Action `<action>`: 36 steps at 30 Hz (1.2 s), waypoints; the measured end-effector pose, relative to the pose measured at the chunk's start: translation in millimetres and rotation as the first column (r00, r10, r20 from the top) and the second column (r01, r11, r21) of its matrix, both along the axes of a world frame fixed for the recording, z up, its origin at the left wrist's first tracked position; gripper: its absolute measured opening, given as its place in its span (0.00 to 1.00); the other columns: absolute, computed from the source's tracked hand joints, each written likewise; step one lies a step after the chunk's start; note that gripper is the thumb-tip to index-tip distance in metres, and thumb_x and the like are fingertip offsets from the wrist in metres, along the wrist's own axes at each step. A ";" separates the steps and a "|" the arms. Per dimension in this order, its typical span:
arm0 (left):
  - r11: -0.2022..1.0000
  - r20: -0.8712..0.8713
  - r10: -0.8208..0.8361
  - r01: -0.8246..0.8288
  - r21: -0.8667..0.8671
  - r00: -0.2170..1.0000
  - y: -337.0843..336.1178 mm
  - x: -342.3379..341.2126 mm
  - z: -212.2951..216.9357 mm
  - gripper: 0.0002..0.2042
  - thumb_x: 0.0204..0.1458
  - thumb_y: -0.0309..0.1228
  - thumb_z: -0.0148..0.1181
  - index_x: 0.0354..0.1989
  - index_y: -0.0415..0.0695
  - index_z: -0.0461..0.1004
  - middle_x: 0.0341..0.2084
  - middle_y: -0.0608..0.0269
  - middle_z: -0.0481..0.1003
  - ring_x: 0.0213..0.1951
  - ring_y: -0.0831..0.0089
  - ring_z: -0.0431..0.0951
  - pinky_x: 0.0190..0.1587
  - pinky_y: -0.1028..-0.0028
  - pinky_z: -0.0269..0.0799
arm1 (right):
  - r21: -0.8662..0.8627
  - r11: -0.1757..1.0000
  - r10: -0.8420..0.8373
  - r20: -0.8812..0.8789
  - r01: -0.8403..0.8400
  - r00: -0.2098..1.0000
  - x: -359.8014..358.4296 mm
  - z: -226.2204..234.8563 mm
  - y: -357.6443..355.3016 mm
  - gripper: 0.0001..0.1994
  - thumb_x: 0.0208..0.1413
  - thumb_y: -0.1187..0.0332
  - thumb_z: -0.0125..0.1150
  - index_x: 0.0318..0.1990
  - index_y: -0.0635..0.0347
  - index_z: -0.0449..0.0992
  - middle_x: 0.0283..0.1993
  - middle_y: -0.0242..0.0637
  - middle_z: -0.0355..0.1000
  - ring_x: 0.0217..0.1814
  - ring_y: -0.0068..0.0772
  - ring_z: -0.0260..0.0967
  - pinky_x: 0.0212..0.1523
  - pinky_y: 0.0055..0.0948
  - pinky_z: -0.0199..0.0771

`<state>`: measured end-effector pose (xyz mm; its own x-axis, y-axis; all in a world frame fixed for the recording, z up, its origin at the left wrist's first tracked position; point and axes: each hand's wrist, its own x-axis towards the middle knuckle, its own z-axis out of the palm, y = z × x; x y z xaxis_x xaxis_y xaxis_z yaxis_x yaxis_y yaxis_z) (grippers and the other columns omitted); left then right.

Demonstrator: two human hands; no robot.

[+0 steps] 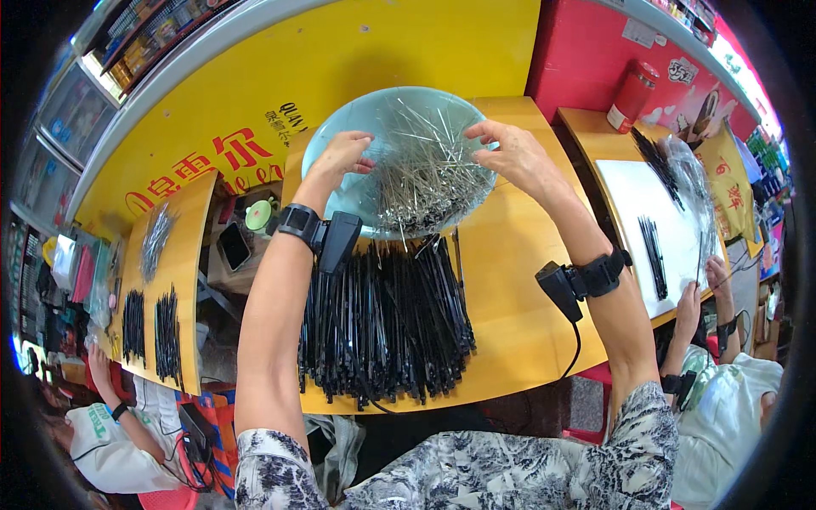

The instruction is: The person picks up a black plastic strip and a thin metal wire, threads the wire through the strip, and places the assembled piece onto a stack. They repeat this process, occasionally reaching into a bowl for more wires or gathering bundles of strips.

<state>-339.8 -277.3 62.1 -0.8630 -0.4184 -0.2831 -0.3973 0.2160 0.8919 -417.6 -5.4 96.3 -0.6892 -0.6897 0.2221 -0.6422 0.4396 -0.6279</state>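
A light blue round basin (330, 123) stands on the yellow-brown table and holds a tangled heap of thin silvery metal sticks (429, 183) with dark ends. My left hand (342, 158) is over the basin's left side, fingers loosely bent and apart, with nothing visible in them. Over the right rim, my right hand (515, 155) has its thumb and forefinger spread, also holding nothing that I can see. Both hands are beside the heap. Just in front of the basin lies a wide, dense row of long thin black strips (387, 323), side by side.
On the left table (189, 255) are two black strip bundles and a clear bag (157, 242). Rightward, a co-worker's hands (704, 293) hold a clear plastic bag beside a white board (625, 200). A red canister (633, 96) stands behind. A yellow panel (425, 42) borders the far side.
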 end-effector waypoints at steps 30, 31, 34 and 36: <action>0.896 -0.256 0.104 -0.203 -0.396 0.961 17.3 22.5 13.5 0.07 0.46 0.28 0.57 0.33 0.40 0.73 0.25 0.61 0.77 0.16 0.68 0.75 0.23 0.73 0.70 | 0.126 0.992 -0.014 0.061 0.007 0.998 -2.6 3.4 -1.6 0.20 0.45 0.60 0.56 0.45 0.60 0.72 0.44 0.47 0.71 0.47 0.41 0.68 0.49 0.33 0.66; 0.869 -0.259 0.049 -0.169 -0.464 0.965 13.7 23.9 11.3 0.08 0.47 0.29 0.57 0.34 0.40 0.74 0.26 0.62 0.77 0.14 0.71 0.74 0.22 0.74 0.69 | 0.129 0.992 -0.009 0.045 0.003 0.999 -2.1 4.4 -1.4 0.20 0.45 0.59 0.56 0.45 0.59 0.72 0.44 0.46 0.71 0.47 0.41 0.68 0.49 0.33 0.66; 0.671 -0.213 -0.107 -0.088 -0.737 0.971 10.1 27.9 2.3 0.06 0.46 0.30 0.56 0.32 0.45 0.76 0.28 0.63 0.77 0.21 0.69 0.75 0.28 0.71 0.69 | 0.145 0.989 -0.005 0.015 0.003 1.000 -2.1 5.1 0.1 0.18 0.47 0.60 0.56 0.45 0.59 0.72 0.44 0.45 0.70 0.46 0.40 0.68 0.48 0.33 0.65; 0.417 -0.127 -0.176 -0.042 -0.908 0.976 7.7 30.8 -3.8 0.05 0.44 0.29 0.56 0.31 0.49 0.76 0.32 0.64 0.76 0.35 0.61 0.75 0.36 0.66 0.71 | 0.155 0.988 -0.003 0.002 0.002 1.000 -1.3 5.2 -0.3 0.17 0.49 0.62 0.56 0.45 0.58 0.71 0.43 0.44 0.70 0.45 0.39 0.67 0.47 0.33 0.65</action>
